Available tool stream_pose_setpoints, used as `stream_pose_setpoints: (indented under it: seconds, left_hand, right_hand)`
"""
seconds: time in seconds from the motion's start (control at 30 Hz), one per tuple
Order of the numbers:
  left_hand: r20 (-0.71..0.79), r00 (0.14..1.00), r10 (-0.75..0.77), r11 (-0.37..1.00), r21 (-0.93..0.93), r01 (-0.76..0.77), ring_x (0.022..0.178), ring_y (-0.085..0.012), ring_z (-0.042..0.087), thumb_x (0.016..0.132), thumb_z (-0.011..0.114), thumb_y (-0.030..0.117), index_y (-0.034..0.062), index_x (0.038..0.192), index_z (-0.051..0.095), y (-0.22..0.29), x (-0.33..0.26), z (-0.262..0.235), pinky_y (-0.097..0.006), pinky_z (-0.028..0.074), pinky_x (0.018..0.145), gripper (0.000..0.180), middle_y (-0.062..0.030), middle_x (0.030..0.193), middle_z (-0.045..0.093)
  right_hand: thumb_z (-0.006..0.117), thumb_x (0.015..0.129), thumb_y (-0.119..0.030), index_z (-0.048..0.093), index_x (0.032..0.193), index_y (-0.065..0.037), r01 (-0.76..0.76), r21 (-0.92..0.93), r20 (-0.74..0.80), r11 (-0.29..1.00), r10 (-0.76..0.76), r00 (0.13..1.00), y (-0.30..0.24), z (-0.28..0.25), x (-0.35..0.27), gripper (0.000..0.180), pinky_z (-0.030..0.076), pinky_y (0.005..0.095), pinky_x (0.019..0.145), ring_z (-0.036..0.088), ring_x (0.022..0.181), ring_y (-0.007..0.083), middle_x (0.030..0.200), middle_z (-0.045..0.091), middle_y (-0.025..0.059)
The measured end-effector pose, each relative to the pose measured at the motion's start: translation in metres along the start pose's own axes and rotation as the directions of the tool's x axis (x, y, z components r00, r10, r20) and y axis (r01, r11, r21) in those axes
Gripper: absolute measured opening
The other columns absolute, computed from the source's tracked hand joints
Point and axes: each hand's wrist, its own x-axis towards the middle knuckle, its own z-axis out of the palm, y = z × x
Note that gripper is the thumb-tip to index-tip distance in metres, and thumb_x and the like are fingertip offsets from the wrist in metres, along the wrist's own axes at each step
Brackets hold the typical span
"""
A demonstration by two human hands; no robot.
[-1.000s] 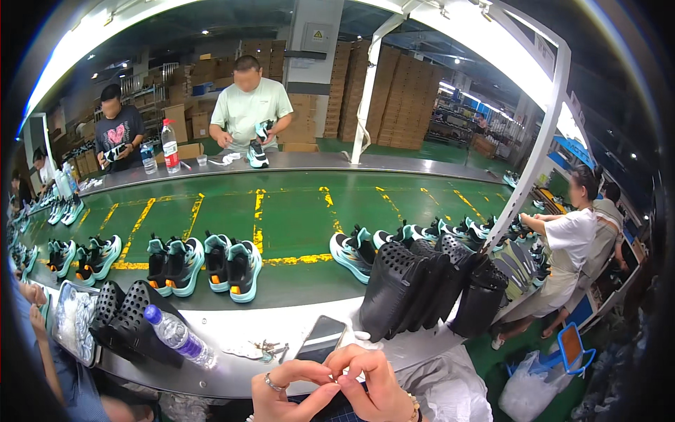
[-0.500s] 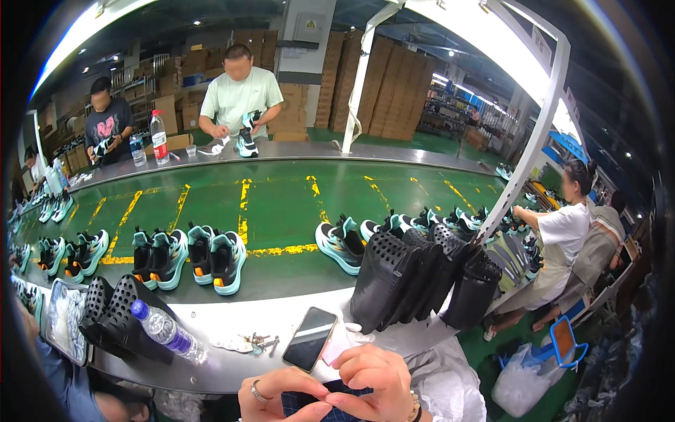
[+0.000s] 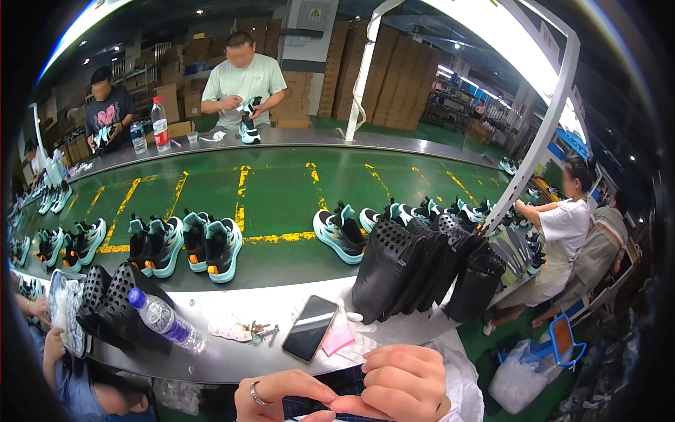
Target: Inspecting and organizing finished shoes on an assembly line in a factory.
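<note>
My left hand [image 3: 285,395], with a ring on one finger, and my right hand [image 3: 402,383] meet at the near edge of the bench. The left fingertips pinch in against the tip of my right thumb. My right fingers are curled over. Anything held between them is too small or hidden to make out. Just beyond the hands lie a dark smartphone [image 3: 310,329] and a pink slip [image 3: 340,337] beside it. A bunch of keys [image 3: 259,333] rests left of the phone. Farther left, a clear water bottle with a purple cap [image 3: 167,321] leans over.
Black perforated shoe-shaped forms [image 3: 391,267] stand right of the phone, more [image 3: 123,306] at left. Black and teal sneakers [image 3: 223,250] line the green conveyor [image 3: 278,190]. At left, another person's hands touch a tray [image 3: 55,302]. A white post [image 3: 524,141] rises at right.
My right fingers have curled in more, and that hand has shifted slightly right. The view has shifted a little. Another person's hands have come to the tray at left.
</note>
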Motion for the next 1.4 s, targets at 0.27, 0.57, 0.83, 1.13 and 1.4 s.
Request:
stream_pose_setpoints:
  seconds: [0.27,0.57,0.83,1.13,1.4]
  left_hand:
    - [0.006,1.000,-0.024,0.999,-0.026,0.024,0.081,-0.0192,0.060,0.073,0.065,-0.009,-0.0077,0.092,0.062,0.001,0.003,0.004,-0.029,0.046,0.073,0.019,-0.0136,0.087,0.064]
    - [0.030,1.000,0.009,0.995,-0.101,-0.005,0.073,-0.0218,0.059,0.077,0.057,-0.008,-0.0071,0.084,0.061,-0.009,0.004,0.001,-0.029,0.047,0.065,0.009,-0.0179,0.080,0.064]
    - [0.119,0.991,0.066,0.994,-0.093,-0.055,0.068,-0.0212,0.057,0.081,0.060,0.002,-0.0083,0.083,0.062,-0.019,0.018,0.003,-0.029,0.045,0.059,0.010,-0.0173,0.076,0.064]
    - [0.057,0.998,-0.003,0.999,-0.049,0.006,0.068,-0.0206,0.056,0.080,0.061,0.003,-0.0079,0.081,0.062,-0.033,0.027,0.000,-0.029,0.044,0.060,0.011,-0.0160,0.074,0.063]
    - [0.083,0.984,0.155,0.979,-0.146,-0.142,0.070,-0.0221,0.057,0.079,0.065,0.010,-0.0086,0.085,0.061,-0.037,0.027,0.003,-0.030,0.045,0.063,0.020,-0.0175,0.077,0.062]
  right_hand:
    - [0.081,0.060,-0.017,0.054,0.062,-0.007,0.090,-0.053,-0.019,0.995,-0.091,0.996,0.003,0.000,0.001,0.028,0.046,0.0298,0.048,0.054,0.052,0.0210,0.055,0.049,0.0025]
    - [0.079,0.065,-0.020,0.053,0.059,-0.009,-0.051,0.292,0.031,0.955,0.044,0.999,0.008,0.003,-0.002,0.029,0.042,0.0242,0.044,0.049,0.046,0.0157,0.053,0.045,-0.0006]
    - [0.071,0.076,-0.023,0.056,0.066,-0.003,0.122,0.592,0.026,0.797,-0.169,0.985,-0.012,-0.020,0.018,0.027,0.039,0.0252,0.043,0.051,0.051,0.0176,0.060,0.046,0.0035]
    - [0.070,0.079,-0.023,0.055,0.067,-0.004,-0.049,0.747,0.187,0.663,-0.139,0.973,0.005,-0.014,0.016,0.027,0.035,0.0262,0.040,0.048,0.048,0.0161,0.058,0.043,0.0016]
    - [0.077,0.069,-0.019,0.057,0.066,-0.003,-0.031,0.468,0.176,0.883,-0.059,0.983,0.020,-0.029,0.016,0.026,0.039,0.0265,0.041,0.049,0.044,0.0178,0.054,0.046,0.0023]
